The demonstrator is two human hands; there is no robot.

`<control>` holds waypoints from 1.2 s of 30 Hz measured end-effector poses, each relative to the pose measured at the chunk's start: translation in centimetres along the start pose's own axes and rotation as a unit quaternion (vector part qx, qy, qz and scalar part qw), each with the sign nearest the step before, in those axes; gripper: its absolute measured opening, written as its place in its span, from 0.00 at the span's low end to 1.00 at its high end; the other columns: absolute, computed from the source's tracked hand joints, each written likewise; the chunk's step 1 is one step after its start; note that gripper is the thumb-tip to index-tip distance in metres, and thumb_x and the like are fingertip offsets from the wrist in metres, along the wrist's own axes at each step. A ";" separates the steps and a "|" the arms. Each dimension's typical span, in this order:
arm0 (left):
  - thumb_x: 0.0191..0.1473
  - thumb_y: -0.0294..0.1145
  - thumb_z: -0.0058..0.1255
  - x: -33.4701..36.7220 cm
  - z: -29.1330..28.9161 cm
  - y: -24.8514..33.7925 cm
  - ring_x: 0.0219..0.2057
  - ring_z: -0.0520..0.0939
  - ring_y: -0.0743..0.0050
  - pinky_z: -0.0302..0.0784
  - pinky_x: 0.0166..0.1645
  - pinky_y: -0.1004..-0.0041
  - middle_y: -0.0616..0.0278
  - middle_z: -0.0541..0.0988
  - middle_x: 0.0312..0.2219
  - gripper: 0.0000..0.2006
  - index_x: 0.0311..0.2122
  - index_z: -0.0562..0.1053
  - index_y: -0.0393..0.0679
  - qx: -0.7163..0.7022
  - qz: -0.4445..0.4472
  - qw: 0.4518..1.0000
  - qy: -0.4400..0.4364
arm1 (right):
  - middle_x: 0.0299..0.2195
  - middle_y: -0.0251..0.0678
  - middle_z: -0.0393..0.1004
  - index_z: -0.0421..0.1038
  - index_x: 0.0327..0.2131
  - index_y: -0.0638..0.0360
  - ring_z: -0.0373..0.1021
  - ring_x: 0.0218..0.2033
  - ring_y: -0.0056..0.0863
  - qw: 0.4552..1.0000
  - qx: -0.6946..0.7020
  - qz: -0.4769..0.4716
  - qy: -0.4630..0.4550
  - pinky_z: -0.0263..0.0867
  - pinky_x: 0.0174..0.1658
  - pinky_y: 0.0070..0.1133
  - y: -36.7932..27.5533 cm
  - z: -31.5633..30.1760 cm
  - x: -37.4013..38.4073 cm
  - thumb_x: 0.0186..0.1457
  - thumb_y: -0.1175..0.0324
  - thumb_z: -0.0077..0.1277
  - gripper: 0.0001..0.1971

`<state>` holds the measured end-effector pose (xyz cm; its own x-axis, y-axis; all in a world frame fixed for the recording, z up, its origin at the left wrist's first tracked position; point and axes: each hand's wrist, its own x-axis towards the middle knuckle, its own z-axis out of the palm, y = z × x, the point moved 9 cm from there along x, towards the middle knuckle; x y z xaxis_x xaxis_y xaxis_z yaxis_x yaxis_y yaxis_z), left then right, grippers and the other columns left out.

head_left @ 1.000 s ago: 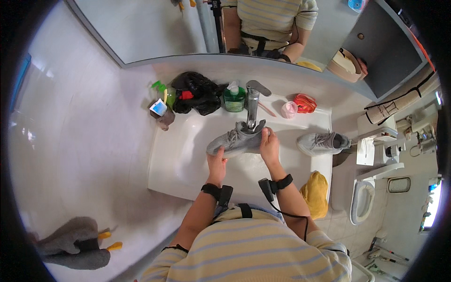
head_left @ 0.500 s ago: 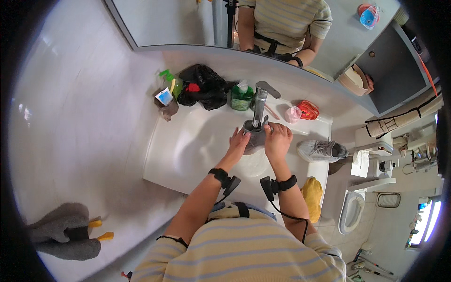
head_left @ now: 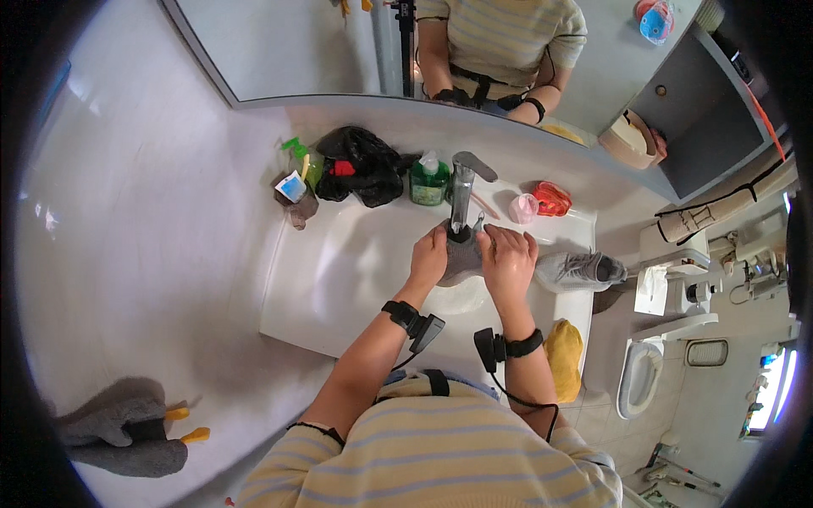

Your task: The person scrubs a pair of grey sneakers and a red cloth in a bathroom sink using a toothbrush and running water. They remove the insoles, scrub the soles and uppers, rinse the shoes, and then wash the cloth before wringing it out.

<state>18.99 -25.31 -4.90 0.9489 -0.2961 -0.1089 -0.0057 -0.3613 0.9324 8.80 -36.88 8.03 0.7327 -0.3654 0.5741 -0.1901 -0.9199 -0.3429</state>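
Over the white basin point(head_left: 334, 292), my left hand point(head_left: 428, 254) grips the left side of a grey shoe point(head_left: 462, 264). On its other side my right hand point(head_left: 507, 259) is closed round the edge, thumb toward the middle. The shoe's dark opening sits just below the spout of the chrome faucet point(head_left: 461, 190); whether water runs is too small to tell. My fingers cover much of the shoe. A second grey shoe point(head_left: 576, 269) with laces rests on the basin's right rim, beside my right hand.
Along the back rim stand a green soap bottle point(head_left: 429, 179), a black plastic bag point(head_left: 364, 169), a green pump bottle point(head_left: 305, 161), a pink cup point(head_left: 523, 208) and a red packet point(head_left: 552, 199). A yellow cloth point(head_left: 563, 360) lies at the right front. The toilet point(head_left: 641, 381) is farther right.
The shoe's opening has turned and shifted under the spout. My left hand has come higher along its side, and my right hand has moved slightly right and down.
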 end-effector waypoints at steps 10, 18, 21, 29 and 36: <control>0.54 0.43 0.41 0.8 1.1 -0.3 0.38 0.72 0.61 0.66 0.44 0.66 0.52 0.73 0.36 0.21 0.45 0.64 0.35 -0.122 -0.006 0.985 -0.122 | 0.20 0.35 0.73 0.72 0.18 0.59 0.69 0.28 0.28 0.998 -0.012 0.036 0.041 0.59 0.39 0.28 1.8 1.8 1.7 0.52 0.62 0.48 0.14; 0.30 0.40 0.68 0.6 3.8 3.5 0.48 0.69 0.65 0.67 0.48 0.67 0.55 0.67 0.45 0.41 0.48 0.57 0.38 -0.002 0.090 0.970 -0.226 | 0.18 0.32 0.72 0.71 0.17 0.59 0.68 0.27 0.28 0.996 0.029 -0.040 0.076 0.58 0.39 0.28 0.3 1.5 2.4 0.48 0.63 0.52 0.12; 0.28 0.40 0.70 3.0 4.2 -0.3 0.42 0.73 0.67 0.70 0.45 0.69 0.56 0.71 0.40 0.38 0.44 0.60 0.39 -0.100 0.132 0.970 -0.177 | 0.23 0.31 0.74 0.73 0.20 0.59 0.69 0.34 0.28 0.991 0.077 -0.105 0.034 0.57 0.45 0.29 -2.3 1.9 2.8 0.46 0.61 0.54 0.11; 0.43 0.30 0.61 2.4 6.4 -1.0 0.38 0.74 0.75 0.73 0.42 0.74 0.64 0.72 0.37 0.22 0.43 0.64 0.40 -0.417 -0.021 0.897 -0.148 | 0.57 0.44 0.51 0.42 0.59 0.58 0.51 0.56 0.39 0.870 0.480 0.106 -0.019 0.46 0.59 0.31 6.1 3.8 -0.5 0.31 0.48 0.64 0.55; 0.45 0.33 0.59 1.2 6.4 -0.1 0.36 0.74 0.75 0.73 0.40 0.75 0.65 0.72 0.36 0.22 0.44 0.64 0.40 -0.500 -0.088 0.849 -0.150 | 0.47 0.39 0.61 0.48 0.54 0.59 0.61 0.48 0.29 0.769 0.567 0.231 -0.185 0.59 0.50 0.26 6.6 13.4 -6.6 0.39 0.66 0.62 0.41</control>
<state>18.08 -31.22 -7.35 0.7830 -0.5819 -0.2198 0.5408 0.4622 0.7028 11.47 -38.61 -7.95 0.9337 -0.3575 0.0182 0.0530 0.0877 -0.9947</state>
